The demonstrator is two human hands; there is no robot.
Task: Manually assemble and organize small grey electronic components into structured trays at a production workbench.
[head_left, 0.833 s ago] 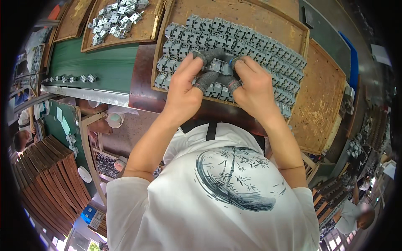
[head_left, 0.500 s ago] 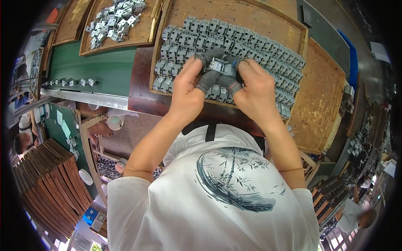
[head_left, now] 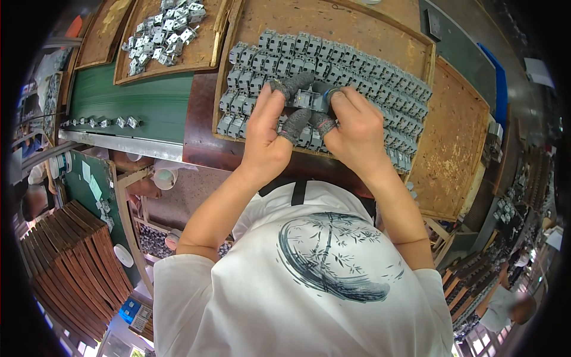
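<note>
Between my two hands, above the grey parts, is a small boxy part (head_left: 307, 99) with a grey body and a shiny metal face. My left hand (head_left: 266, 131) grips it from the left, its thumb and forefinger in dark grey fabric finger covers. From the right, my right hand (head_left: 357, 126) pinches the same part with covered fingertips. The fingers hide much of its sides. Beneath lie rows of similar grey block-shaped parts (head_left: 369, 74) in a shallow wooden tray (head_left: 256, 21).
At the upper left, another wooden tray (head_left: 205, 50) bears a heap of metal brackets (head_left: 169, 33). Several small metal parts (head_left: 131, 122) line the edge of a green belt (head_left: 154, 98). A wooden board (head_left: 455, 143) lies right. Stacked boards (head_left: 71, 262) stand lower left; a person (head_left: 502, 303) is far right.
My hands and the boxy part have shifted slightly toward me and left. My left thumb and forefinger have moved a little on the part, which stays gripped by both hands.
</note>
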